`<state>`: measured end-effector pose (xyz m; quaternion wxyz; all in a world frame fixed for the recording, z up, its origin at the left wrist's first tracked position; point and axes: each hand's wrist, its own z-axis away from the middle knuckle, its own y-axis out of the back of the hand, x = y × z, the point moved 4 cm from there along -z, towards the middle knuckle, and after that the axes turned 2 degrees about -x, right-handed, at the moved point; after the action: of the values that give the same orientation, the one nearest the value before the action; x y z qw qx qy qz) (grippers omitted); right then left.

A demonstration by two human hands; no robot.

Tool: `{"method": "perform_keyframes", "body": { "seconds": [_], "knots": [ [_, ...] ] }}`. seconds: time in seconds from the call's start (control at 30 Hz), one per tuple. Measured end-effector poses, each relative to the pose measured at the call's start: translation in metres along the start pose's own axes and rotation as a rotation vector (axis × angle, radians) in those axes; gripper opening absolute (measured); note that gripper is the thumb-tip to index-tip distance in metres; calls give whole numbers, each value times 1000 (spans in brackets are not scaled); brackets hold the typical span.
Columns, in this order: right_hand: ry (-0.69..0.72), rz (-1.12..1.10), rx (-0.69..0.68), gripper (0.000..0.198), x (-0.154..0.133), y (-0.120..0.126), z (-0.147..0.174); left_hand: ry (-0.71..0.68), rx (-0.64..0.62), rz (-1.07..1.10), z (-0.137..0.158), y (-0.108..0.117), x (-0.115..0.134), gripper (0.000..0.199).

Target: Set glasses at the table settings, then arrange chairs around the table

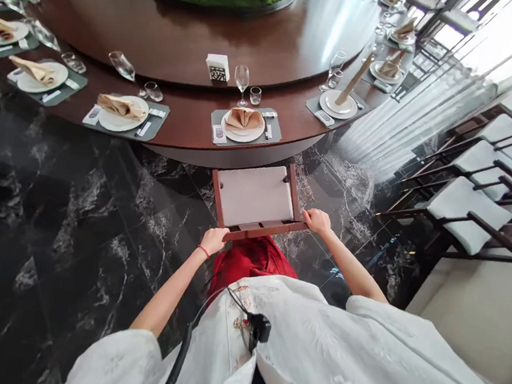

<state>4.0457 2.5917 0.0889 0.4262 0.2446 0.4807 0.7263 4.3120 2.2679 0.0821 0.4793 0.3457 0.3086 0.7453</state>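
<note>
A wooden chair (255,199) with a pale cushioned seat stands in front of me, facing the round dining table (185,122). My left hand (213,240) grips the left end of the chair's top back rail. My right hand (317,221) grips the right end of the same rail. Straight beyond the chair lies a place setting (244,125) with a white plate, a folded tan napkin and a grey mat. A wine glass (242,81) and a small glass (255,95) stand behind it.
Several more place settings line the table edge to the left (121,112) and right (339,103). A white card holder (218,67) sits on the turntable. A row of matching chairs (466,212) is lined up at the right by sheer curtains. The floor is dark marble (75,229).
</note>
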Motion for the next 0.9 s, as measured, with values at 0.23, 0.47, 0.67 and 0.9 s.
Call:
{"method": "perform_keyframes", "body": {
  "seconds": [0.23,0.47,0.67,0.9],
  "knots": [
    [45,-141,25,69,-21,7,-34,35,-10,113,-1,13,-36,39],
    [154,-321,229,48,-15,-6,-7,110,440,18,-17,29,44,48],
    [342,-464,301,49,94,-94,121,-130,390,-237,-83,10,264,46],
    [-766,-734,-54,38,340,-234,309,-553,317,-132,-149,-49,562,38]
  ]
}}
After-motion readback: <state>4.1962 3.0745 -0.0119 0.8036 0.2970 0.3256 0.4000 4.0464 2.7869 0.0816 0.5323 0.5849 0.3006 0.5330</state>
